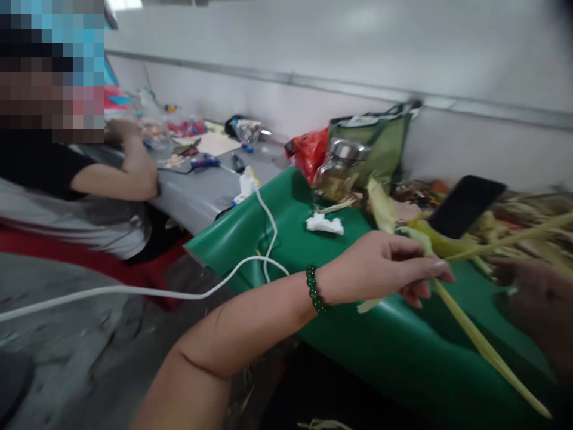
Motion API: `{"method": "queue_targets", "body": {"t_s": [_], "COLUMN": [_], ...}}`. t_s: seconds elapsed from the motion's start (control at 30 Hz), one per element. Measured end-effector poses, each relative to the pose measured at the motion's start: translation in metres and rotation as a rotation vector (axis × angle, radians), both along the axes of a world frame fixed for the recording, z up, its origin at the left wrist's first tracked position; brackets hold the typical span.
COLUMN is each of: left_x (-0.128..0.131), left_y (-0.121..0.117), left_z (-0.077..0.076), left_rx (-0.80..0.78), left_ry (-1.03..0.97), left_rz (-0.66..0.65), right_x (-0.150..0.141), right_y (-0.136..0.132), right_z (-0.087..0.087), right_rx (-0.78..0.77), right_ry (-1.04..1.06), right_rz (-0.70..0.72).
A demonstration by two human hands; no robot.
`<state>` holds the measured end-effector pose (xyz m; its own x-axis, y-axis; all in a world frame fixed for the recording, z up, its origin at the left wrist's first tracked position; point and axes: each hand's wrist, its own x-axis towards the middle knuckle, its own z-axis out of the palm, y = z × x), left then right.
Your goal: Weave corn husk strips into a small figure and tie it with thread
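Using the green mat (277, 209) as the landmark, I see the left hand (385, 269) over its right part, thumb and fingers closed in a light pinch on a long pale strip (487, 352). The strip slants from the fingertips down past the mat's near right side. The right hand (537, 304), at the mat's right end, is dark and blurred; I cannot tell how far it is open or whether it has hold of anything.

A strip this thin looks easy to split or crease, so I would pinch it flat, close to where it is being worked, and pull gently along its length rather than across. Its loose tail would behave better supported than dangling.

Just beyond the left hand, toward the mat's back edge, a broad husk piece (380, 203) leans upward. To its right, a black slab (468, 206) stands tilted near the heap of husks (514, 218), which lies behind the mat. Strips could snag there; I would lift them clear first. The white cable (156, 292) crosses the mat's left part, so sleeves and tails are best kept off it. Behind the mat are a glass jar (335, 182), a red bag (308, 152) and a green bag (385, 143). Farther left, a person's forearm (111, 182) rests by the grey table (192, 191).
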<state>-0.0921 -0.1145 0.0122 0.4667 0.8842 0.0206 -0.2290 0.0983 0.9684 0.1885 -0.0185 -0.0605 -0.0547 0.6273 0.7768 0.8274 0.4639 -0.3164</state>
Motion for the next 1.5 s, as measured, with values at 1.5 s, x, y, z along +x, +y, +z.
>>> {"method": "queue_targets", "body": {"t_s": [1.5], "left_x": [0.110], "left_y": [0.128], "left_z": [-0.046], "left_rx": [0.449], "left_ry": [0.389], "left_rz": [0.513], "right_x": [0.025], "right_y": [0.022], "right_z": [0.059], "right_rx": [-0.575], "right_ry": [0.583], "right_rz": [0.668]}}
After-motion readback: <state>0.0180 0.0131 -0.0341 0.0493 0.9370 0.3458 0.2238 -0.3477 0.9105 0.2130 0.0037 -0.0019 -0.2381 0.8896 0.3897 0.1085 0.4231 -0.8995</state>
